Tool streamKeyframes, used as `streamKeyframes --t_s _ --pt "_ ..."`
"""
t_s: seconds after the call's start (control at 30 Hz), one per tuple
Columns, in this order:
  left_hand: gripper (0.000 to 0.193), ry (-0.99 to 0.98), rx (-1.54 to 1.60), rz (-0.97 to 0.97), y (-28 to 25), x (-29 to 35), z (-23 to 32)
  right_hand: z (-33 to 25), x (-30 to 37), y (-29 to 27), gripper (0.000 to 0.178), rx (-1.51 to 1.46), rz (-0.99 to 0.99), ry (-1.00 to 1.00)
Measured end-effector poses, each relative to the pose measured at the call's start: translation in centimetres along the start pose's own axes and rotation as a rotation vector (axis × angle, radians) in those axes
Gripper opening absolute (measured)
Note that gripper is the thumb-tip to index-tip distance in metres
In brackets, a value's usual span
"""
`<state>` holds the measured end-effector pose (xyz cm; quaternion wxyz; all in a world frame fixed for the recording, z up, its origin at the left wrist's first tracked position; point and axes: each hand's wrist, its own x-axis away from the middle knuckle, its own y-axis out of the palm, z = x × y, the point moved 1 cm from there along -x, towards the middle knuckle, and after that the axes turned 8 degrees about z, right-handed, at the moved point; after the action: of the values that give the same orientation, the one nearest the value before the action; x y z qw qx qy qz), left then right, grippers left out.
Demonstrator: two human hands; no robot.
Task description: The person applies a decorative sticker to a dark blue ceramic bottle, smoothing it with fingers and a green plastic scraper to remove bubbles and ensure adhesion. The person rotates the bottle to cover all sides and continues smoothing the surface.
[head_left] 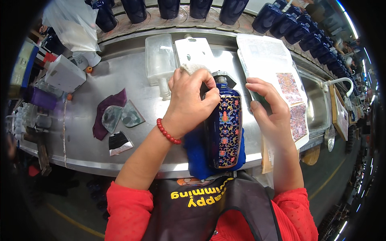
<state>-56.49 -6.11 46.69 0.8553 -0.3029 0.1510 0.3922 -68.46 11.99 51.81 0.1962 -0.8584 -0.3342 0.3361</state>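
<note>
A dark blue bottle (pixel 215 128) with a colourful floral panel down its front lies on a blue cloth (pixel 194 154) at the table's near edge, its neck pointing away from me. My left hand (pixel 193 98), with a red bead bracelet at the wrist, is closed in a pinch at the bottle's left shoulder. What the fingertips hold, if anything, is too small to make out. A piece of whitish cloth (pixel 192 69) shows just behind that hand's knuckles; whether it is gripped I cannot tell. To the right of the bottle, my right hand (pixel 271 104) hovers open, fingers apart.
Printed pattern sheets (pixel 267 58) lie at the right, beside a sink (pixel 317 100). Clear and white flask-shaped pieces (pixel 161 58) rest behind my left hand. Purple cloth (pixel 106 114) and glassy scraps (pixel 132 114) are at left. Blue bottles (pixel 169 8) line a conveyor behind.
</note>
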Motion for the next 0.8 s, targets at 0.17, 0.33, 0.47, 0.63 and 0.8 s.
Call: streamKeyframes --t_s 0.17,0.33,0.47,0.63,0.8 --pt "0.011 0.000 0.140 -0.068 -0.8 -0.1 -0.1 0.1 0.5 -0.2 0.040 -0.020 -0.024 0.033" --pt "0.030 0.367 0.010 -0.050 -1.5 0.3 -0.2 0.3 1.0 -0.2 0.040 0.041 -0.046 -0.022" --pt "0.038 0.540 -0.165 0.028 -2.0 1.3 -0.3 0.6 1.1 -0.3 0.038 0.047 -0.029 -0.063" --pt "0.041 0.548 -0.196 0.099 -2.4 1.8 -0.6 0.5 1.5 -0.2 0.040 0.037 -0.040 -0.022" --pt "0.045 0.628 -0.370 0.039 -2.6 2.5 -0.1 0.6 1.8 0.5 0.047 0.109 -0.043 -0.113"
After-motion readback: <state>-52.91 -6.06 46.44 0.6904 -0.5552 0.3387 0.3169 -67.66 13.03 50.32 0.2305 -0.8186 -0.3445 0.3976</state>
